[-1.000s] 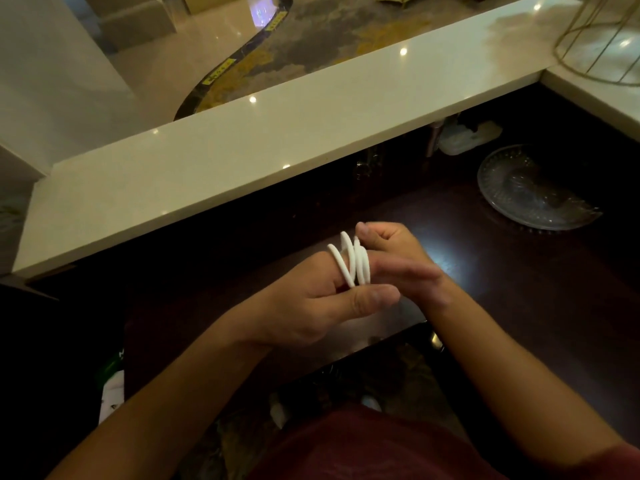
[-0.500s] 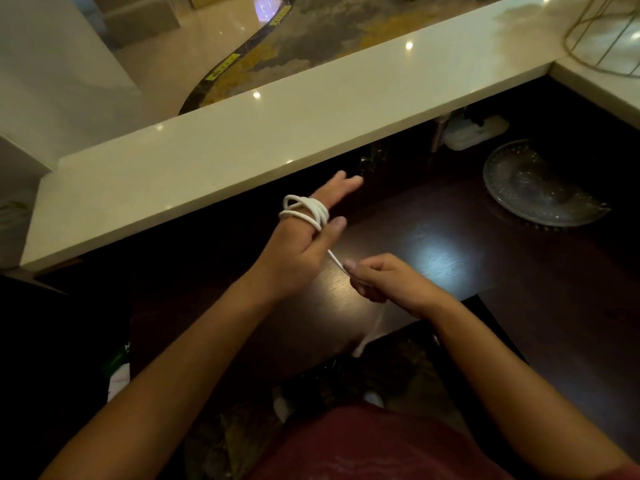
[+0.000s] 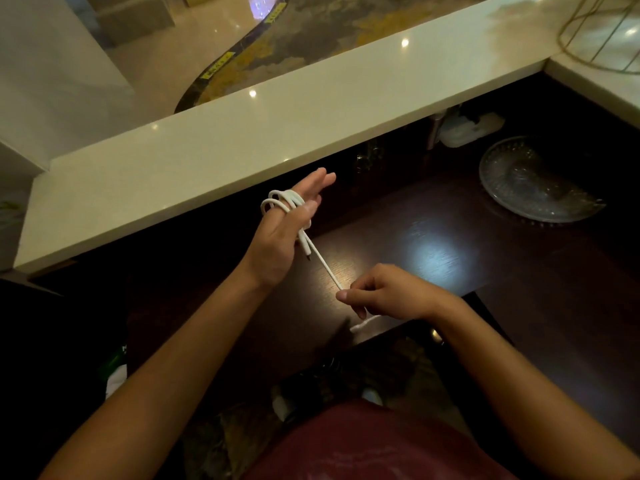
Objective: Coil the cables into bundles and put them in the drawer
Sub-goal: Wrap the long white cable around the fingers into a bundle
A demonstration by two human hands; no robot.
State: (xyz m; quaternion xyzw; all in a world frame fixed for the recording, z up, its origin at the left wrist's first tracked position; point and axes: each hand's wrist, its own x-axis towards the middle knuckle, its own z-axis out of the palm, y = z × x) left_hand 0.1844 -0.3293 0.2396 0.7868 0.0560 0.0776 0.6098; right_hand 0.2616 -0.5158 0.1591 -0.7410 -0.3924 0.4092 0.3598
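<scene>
Mid-coil, I'd say: white cable [image 3: 282,202] looped round the flat, open left hand [image 3: 282,233] at frame centre, above the dark tabletop [image 3: 433,244]. Right hand [image 3: 388,294], lower right, pinches the taut tail. Next wrap needs steady tension; no drawer visible.

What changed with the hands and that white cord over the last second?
The hands came apart. The left hand moved away toward the counter with the white cable looped around its fingers, while the right hand dropped back toward the body, pinching the cord's free length and drawing it taut. The glass dish stayed put.
</scene>
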